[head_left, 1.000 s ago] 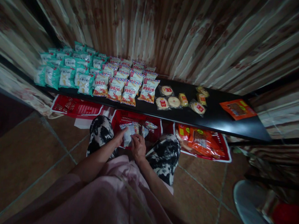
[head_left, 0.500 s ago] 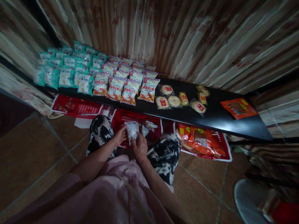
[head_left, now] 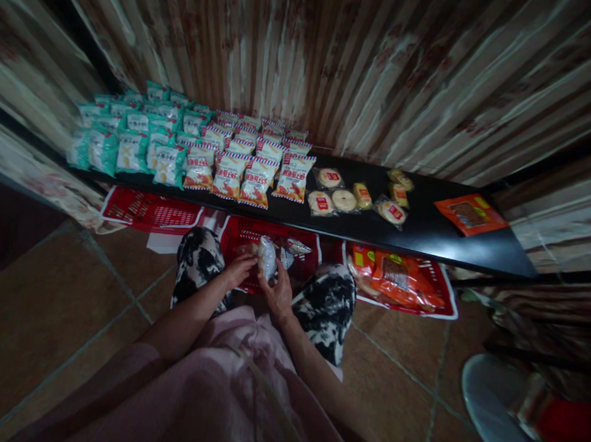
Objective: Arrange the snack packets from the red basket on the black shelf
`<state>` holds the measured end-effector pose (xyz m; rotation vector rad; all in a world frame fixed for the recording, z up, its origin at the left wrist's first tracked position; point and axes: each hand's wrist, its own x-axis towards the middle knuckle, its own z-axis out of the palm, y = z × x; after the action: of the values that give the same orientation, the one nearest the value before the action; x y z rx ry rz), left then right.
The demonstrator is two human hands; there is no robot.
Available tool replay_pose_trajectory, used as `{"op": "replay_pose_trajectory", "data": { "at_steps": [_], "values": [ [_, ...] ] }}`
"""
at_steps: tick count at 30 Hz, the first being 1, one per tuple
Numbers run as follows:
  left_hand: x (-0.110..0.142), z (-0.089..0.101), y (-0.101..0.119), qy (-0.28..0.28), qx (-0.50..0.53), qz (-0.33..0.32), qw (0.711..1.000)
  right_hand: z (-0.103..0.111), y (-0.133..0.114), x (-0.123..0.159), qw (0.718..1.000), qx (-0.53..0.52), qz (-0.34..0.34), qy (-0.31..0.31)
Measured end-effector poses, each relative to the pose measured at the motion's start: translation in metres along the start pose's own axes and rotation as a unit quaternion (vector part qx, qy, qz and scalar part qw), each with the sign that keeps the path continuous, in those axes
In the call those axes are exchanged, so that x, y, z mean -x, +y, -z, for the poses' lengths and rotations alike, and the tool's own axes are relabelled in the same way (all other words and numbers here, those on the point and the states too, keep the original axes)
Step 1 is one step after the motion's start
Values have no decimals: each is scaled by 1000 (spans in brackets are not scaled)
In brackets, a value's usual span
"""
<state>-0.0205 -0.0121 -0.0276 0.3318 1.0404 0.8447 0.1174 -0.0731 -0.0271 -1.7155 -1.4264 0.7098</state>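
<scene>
A small silvery snack bag (head_left: 267,258) is between my two hands, above the middle red basket (head_left: 304,269). My right hand (head_left: 278,291) grips its lower right side, thumb in front. On the other side, my left hand (head_left: 241,271) has its fingers drawn together against the bag's left edge. The bag's printed face is turned away, so its label is hidden. Just right of it, another shiny packet (head_left: 298,246) lies in the basket.
The black shelf (head_left: 425,235) carries rows of green snack bags (head_left: 132,150), red-and-white snack bags (head_left: 228,173), round wrapped biscuits (head_left: 345,200) and an orange packet (head_left: 471,214). Beneath it stand a left red basket (head_left: 176,215) and a right basket (head_left: 450,304) with orange packets.
The silvery bag has turned from broad side to a narrower, more upright view between my hands. My left fingers have moved slightly right and closed in.
</scene>
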Motion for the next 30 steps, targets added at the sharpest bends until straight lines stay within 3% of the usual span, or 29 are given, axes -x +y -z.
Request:
{"op": "replay_pose_trajectory", "data": {
  "at_steps": [4,8,13,18,20,24,26,30],
  "values": [
    [0,2,-1,-12,-18,-7,1000,0,-4,-1,996,-77,-45,-10],
    [-3,6,-3,-8,-39,-15,999,2,-5,-4,975,-176,-132,-33],
    [-8,12,-7,5,-51,-12,999,4,-4,-5,906,-349,-236,-33],
    [-6,9,-7,-3,-50,16,999,5,-12,-5,837,-462,-290,-46],
    [-2,5,-5,-26,-49,35,998,8,-18,-5,836,-469,-277,-72],
    [8,-3,-3,-81,-49,49,994,17,-26,-5,865,-424,-250,-104],
    [9,-4,-5,-119,-45,57,990,19,-24,-4,856,-433,-261,-110],
    [5,-1,-11,-92,-59,28,994,16,-13,-3,851,-438,-278,-88]
  ]
}}
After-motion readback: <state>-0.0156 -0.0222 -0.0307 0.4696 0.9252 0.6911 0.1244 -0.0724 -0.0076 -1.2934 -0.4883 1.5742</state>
